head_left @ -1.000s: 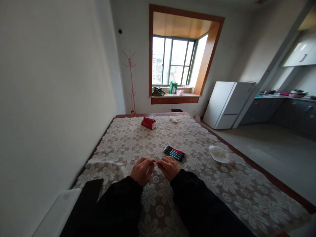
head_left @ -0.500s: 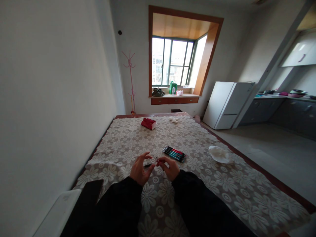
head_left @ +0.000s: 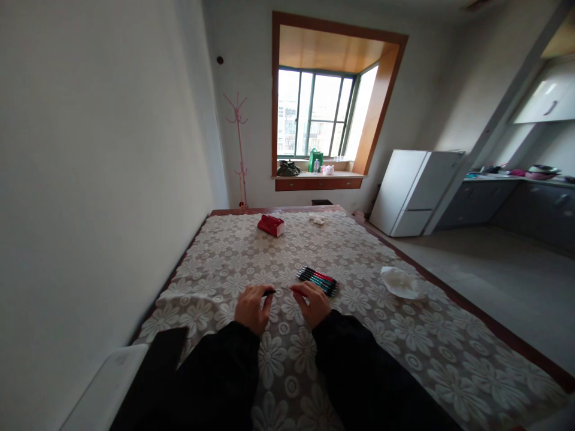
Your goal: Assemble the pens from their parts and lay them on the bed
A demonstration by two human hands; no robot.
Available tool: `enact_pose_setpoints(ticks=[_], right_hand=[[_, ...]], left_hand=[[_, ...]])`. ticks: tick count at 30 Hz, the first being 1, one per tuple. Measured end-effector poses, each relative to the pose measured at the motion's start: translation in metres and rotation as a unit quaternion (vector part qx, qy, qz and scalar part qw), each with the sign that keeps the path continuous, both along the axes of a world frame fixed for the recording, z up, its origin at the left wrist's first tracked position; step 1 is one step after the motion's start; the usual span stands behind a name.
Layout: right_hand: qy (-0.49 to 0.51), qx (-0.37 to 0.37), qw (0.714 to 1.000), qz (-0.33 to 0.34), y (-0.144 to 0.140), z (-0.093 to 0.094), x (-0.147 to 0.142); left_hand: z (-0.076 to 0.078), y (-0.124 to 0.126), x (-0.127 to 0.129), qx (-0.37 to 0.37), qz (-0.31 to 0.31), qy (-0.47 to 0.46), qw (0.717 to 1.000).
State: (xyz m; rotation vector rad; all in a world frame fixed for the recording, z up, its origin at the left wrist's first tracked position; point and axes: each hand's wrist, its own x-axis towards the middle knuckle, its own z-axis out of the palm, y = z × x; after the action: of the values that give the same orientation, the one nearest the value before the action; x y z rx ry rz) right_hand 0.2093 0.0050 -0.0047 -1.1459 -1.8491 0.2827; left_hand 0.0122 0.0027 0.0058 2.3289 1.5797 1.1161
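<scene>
Head view: a person in dark sleeves is working at a long table [head_left: 453, 353] covered by a floral lace cloth, the table's left edge running along a pale wall. The left hand [head_left: 251, 306] is curling its fingers around a small dark piece, apparently a pen cap [head_left: 269, 293], whose tip is showing past the thumb and forefinger. The right hand [head_left: 313, 302] is pinching the end of a thin pen [head_left: 294, 289] between thumb and forefinger; the pen is too small to make out in detail. Both hands are hovering low over the cloth near the table's near edge, slightly left of its middle, and a narrow gap is separating the cap from the pen's tip. Just beyond the right hand, a row of pens [head_left: 318, 279] with dark, red and teal barrels is lying side by side on the cloth. A crumpled white tissue [head_left: 399, 282] is lying toward the table's right edge, well apart from the hands. A red tissue pack [head_left: 271, 225] is sitting near the far edge, with a small white scrap [head_left: 317, 220] to its right. Beyond the table, a pink coat stand [head_left: 239, 143] is standing in the room's corner, and a white refrigerator [head_left: 415, 191] is leaning at the right.
</scene>
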Motion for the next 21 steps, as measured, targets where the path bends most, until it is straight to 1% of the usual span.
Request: enact_pose_setpoints(ticks=[3,8,15,21], right_hand=[[-0.061,0.009,0.998,-0.024,0.0008,-0.0028,0.0026],[-0.087,0.006,0.996,-0.020,0.0001,-0.0036,0.0022],[-0.103,0.008,0.994,-0.018,0.0003,-0.0057,0.0018],[-0.113,0.006,0.994,-0.009,0.0010,-0.0076,0.0016]], left_hand=[[0.0020,-0.0010,-0.0005,0.034,0.004,-0.013,0.999],[0.0046,-0.0029,-0.0003,0.065,-0.008,-0.022,0.998],[0.0047,-0.0031,-0.0003,0.074,-0.019,-0.020,0.997],[0.0033,-0.0035,0.0002,0.069,-0.027,0.011,0.997]])
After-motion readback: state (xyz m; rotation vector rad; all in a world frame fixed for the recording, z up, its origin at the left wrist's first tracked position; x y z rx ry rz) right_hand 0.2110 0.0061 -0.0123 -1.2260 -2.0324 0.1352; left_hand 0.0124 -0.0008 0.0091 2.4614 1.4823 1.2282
